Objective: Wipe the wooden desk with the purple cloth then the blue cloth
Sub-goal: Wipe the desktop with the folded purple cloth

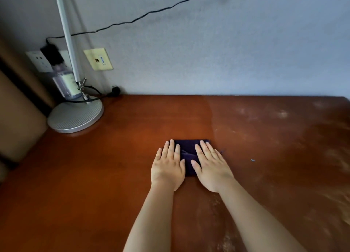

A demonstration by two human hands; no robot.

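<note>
Right now both hands are pressing flat on the purple cloth point(189, 155), fingers straight and together rather than curled round anything: the left hand point(169, 168) is covering its left part, the right hand point(211, 168) its right part, and a dark strip of folded fabric is showing between them. The cloth is lying directly beneath the palms on the wooden desk point(94, 176), its long axis running from side to side, across the line of the forearms. Out from the grip, the surface is dividing sharply: to the left of the hands the wood is looking clean and evenly coloured, while to the right it is showing pale, dusty smears reaching to the far right edge, with a small light speck point(252, 159) lying just beyond the right hand. So the unwiped ground is lying to the right of the cloth, and the right hand is nearer to it; the next push probably needs to go that way. Well away to the far left a lamp base point(75, 117) is standing by the wall. No blue cloth is in view.
</note>
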